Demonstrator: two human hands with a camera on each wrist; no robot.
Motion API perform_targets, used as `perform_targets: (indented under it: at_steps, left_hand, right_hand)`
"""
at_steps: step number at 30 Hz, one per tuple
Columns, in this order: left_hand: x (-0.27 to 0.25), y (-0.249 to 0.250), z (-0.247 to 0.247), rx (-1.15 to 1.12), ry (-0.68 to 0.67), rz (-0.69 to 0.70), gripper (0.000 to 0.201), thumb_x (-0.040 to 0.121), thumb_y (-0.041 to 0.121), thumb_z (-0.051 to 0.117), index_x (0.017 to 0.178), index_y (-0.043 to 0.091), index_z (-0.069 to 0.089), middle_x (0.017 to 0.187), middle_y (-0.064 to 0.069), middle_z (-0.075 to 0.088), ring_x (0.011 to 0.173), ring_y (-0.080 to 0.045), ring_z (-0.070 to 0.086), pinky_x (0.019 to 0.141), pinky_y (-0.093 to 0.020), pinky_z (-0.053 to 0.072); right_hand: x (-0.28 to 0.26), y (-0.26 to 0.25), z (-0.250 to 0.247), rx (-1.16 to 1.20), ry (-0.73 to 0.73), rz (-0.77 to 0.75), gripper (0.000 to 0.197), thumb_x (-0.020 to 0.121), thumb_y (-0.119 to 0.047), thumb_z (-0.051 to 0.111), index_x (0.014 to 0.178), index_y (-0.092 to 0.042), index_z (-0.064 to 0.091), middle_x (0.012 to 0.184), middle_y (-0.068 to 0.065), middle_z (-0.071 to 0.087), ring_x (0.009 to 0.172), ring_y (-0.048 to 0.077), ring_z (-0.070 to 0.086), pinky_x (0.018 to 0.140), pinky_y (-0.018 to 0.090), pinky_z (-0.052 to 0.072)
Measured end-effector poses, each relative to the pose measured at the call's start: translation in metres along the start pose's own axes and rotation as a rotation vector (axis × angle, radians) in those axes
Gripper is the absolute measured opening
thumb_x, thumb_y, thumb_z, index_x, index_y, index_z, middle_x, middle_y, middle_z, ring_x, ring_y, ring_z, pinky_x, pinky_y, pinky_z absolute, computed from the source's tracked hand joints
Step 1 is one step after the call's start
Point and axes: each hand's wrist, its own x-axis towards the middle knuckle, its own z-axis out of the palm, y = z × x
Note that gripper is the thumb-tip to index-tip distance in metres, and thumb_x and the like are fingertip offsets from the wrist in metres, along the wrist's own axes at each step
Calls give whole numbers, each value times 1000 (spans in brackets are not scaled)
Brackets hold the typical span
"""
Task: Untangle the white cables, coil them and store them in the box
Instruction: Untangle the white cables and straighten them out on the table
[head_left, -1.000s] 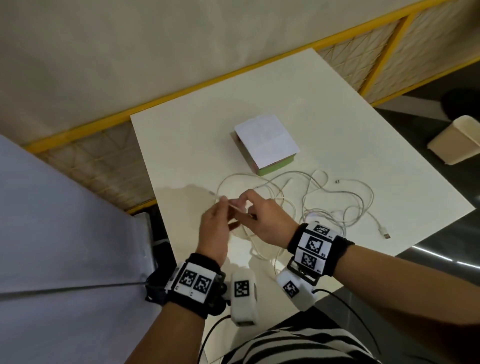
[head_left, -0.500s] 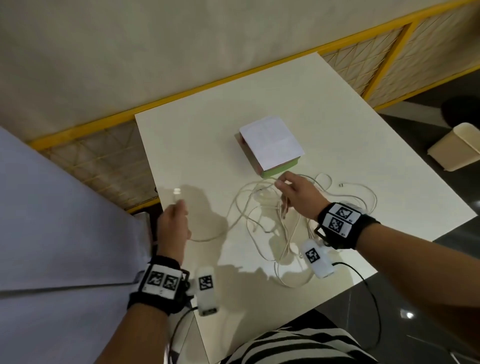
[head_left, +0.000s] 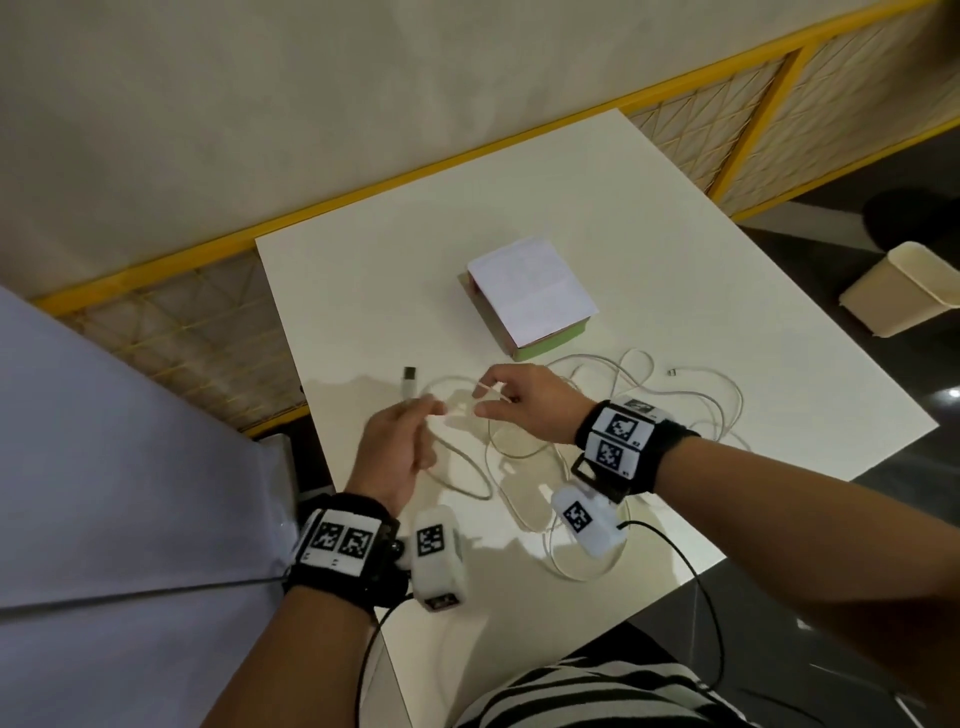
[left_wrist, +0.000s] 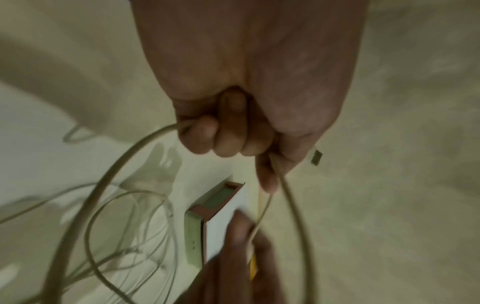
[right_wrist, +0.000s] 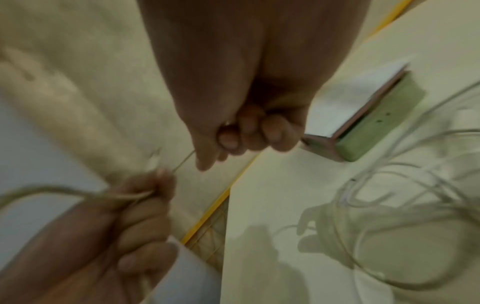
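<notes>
Holding one white cable (head_left: 457, 470) with both hands above the table (head_left: 649, 249).

From the head, the left hand (head_left: 397, 452) and right hand (head_left: 524, 405) pinch it near the box (head_left: 530, 296). Left wrist: fingers (left_wrist: 228, 135) curl around it. Right wrist: thumb and finger pinch it.

wrists: black bands (head_left: 621, 447), black-white square tags | white camera pods (head_left: 436, 551) | black leads | striped top (head_left: 597, 696)
</notes>
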Motion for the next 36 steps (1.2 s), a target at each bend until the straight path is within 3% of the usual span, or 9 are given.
perform_targets:
  at_steps: [6,10,13,16,19,24,28,30,36]
  left_hand:
    - [6,35,-76,-372,293,162,44,100,24,44,58,20,58,36,10,29,33,-3,23,40,-19,20]
    - [9,44,-113,-302,339,290,30,98,32,44,74,17,55,37,8,28,36,-4,22,49,-26,14]
    - [14,38,-122,-265,418,306,26,95,32,50,74,19,59,38,7,27,37,-6,21,48,-26,15]
    - [13,33,-114,-244,485,300,27,94,31,52,70,19,58,37,8,27,35,-6,22,40,-22,19]
    - [11,22,-100,-193,519,254,29,96,30,51,71,17,55,35,10,27,33,-4,23,37,-18,22]
    - [17,-4,-90,-148,533,143,32,98,32,47,68,19,51,34,13,28,30,-4,23,33,-15,22]
    - [28,-29,-69,-82,444,52,31,101,28,40,76,17,56,32,14,25,28,-2,20,33,-13,19]
    - [30,-39,-53,-54,422,-7,31,101,28,41,78,16,59,32,13,24,27,-2,20,32,-11,19]
    - [38,-58,-20,2,429,-107,26,98,29,49,81,17,63,31,9,26,27,-3,22,32,-13,20]
  right_hand:
    - [-11,53,-52,-287,-27,144,32,88,-31,60,61,-35,43,69,-8,53,72,15,51,71,27,35]
    - [-12,62,-85,-138,83,257,20,93,-26,53,80,-12,58,82,4,68,77,20,58,68,27,40]
    - [-9,47,-102,31,236,187,17,94,-26,52,83,-14,52,65,4,62,62,18,59,61,26,43]
    - [-12,30,-123,-67,364,63,14,91,-27,57,87,-13,56,54,-1,43,44,5,38,48,15,32]
    - [-21,31,-144,-276,364,24,14,88,-28,63,88,-14,62,59,3,50,54,13,46,57,25,38]
    - [-49,88,-179,-495,311,241,27,90,-31,59,93,-4,63,80,18,65,79,34,60,66,30,39]
    - [-70,134,-187,-454,335,343,25,94,-26,52,85,-4,60,84,20,65,80,38,62,64,34,43]
    - [-76,156,-187,-490,323,370,24,95,-24,48,91,-5,62,100,21,67,90,39,62,75,40,50]
    - [-85,209,-202,-826,361,499,31,95,-29,44,110,-4,55,111,24,54,106,43,47,90,52,39]
